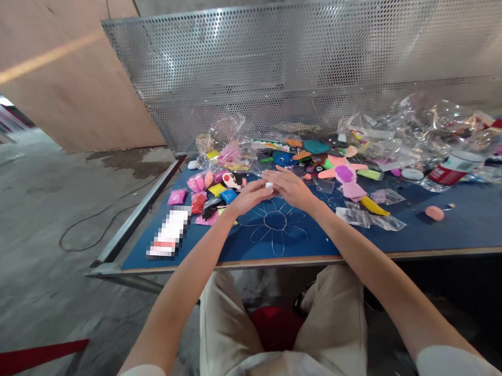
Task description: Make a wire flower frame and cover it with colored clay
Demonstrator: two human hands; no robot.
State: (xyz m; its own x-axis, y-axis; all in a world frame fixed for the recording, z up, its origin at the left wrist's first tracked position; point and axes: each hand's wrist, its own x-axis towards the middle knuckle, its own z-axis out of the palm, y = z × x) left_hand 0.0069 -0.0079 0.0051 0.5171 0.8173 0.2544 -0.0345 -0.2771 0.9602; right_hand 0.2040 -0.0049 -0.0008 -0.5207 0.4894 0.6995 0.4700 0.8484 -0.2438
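My two hands meet above the blue table (pixel 239 249). A small white lump of clay (pixel 269 185) shows between their fingers. My left hand (pixel 251 197) is closed around it from the left and below. From the right, my right hand (pixel 290 186) lies over it with its fingers bent across the left fingertips, which partly hides the lump. Just below the hands, a thin wire flower (pixel 278 243) with a round centre and several looped petals rests on the table. Beside my left hand are small coloured clay packets, among them a blue packet (pixel 228 196) and a red packet (pixel 198 203).
A phone-like white object (pixel 169 232), blurred out, lies at the front left. Coloured clay shapes, a yellow piece (pixel 375 206) and clear plastic bags (pixel 371 218) are spread to the right. A bottle with a red label (pixel 451 169) lies there too. Behind stands a perforated metal panel (pixel 258 59).
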